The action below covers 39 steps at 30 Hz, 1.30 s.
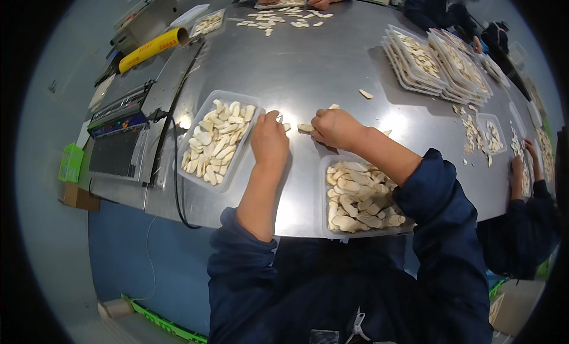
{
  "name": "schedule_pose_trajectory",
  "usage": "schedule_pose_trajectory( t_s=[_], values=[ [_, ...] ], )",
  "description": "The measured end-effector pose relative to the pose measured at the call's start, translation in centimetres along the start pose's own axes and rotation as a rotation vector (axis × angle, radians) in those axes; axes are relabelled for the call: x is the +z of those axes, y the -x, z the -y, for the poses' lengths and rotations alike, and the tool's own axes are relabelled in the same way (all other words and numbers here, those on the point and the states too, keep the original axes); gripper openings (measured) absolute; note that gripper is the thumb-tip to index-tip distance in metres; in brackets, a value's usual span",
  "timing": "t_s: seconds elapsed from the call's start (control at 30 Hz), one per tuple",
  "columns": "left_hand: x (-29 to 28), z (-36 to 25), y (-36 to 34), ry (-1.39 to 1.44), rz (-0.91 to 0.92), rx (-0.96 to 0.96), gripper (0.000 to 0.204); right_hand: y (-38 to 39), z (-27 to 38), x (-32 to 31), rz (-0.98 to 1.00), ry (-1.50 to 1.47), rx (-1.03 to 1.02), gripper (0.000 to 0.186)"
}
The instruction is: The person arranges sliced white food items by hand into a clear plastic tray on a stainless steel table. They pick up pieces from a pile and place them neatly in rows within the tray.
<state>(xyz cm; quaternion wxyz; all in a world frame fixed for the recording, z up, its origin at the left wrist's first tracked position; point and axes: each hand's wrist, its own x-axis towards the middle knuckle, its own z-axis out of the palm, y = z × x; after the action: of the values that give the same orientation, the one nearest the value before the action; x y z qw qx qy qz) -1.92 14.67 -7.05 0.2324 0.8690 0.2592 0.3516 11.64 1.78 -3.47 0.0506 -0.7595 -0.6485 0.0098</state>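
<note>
My left hand point(271, 139) is over the steel table just right of a clear plastic tray point(243, 157) filled with pale cream slices that look like mushroom. Its fingers are closed in a pinch, with a pale slice point(287, 127) at the tips. My right hand point(339, 129) is closed too, gripping a pale mushroom slice point(305, 128) that sticks out to the left. Another small slice point(334, 106) shows just beyond its knuckles. Under my right forearm, at the near table edge, stands a second clear tray point(324, 193) heaped with larger slices, partly hidden by my sleeve.
A lone slice point(365, 94) lies farther out. Stacked filled trays point(415, 59) stand at the right. At the left are a heat-sealing device point(118, 122), a black cable point(176, 178) and a yellow tube point(153, 49). Co-workers handle slices across the table and at right.
</note>
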Motion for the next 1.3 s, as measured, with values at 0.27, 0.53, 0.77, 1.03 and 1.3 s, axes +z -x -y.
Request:
schedule_pose_trajectory(
  t_s=[0.27, 0.53, 0.77, 1.03, 1.3],
  values=[
    [-2.3, -1.7, 0.9, 0.369, 0.141, -0.178, 0.013, 10.8, -1.4, -7.1, -0.063, -0.54, 0.454, 0.027],
    [-3.7, -7.5, 5.4, 0.487, 0.448, -0.14, 0.016, 16.7, -1.1, -6.5, -0.069, -0.508, 0.539, 0.025],
    [-4.8, -7.1, 4.0, 0.222, 0.215, 0.0, 0.022, 21.0, -5.1, -4.5, -0.543, -0.689, 0.732, 0.02],
    [-0.7, -1.7, 0.9, -0.295, 0.204, 0.067, 0.02, 19.4, -6.0, -4.2, -0.481, -0.611, 0.75, 0.018],
    [-2.0, -2.8, 2.0, -0.101, 0.342, -0.114, 0.016, 6.6, -10.1, -1.4, -0.37, -0.079, 0.566, 0.019]
  ],
)
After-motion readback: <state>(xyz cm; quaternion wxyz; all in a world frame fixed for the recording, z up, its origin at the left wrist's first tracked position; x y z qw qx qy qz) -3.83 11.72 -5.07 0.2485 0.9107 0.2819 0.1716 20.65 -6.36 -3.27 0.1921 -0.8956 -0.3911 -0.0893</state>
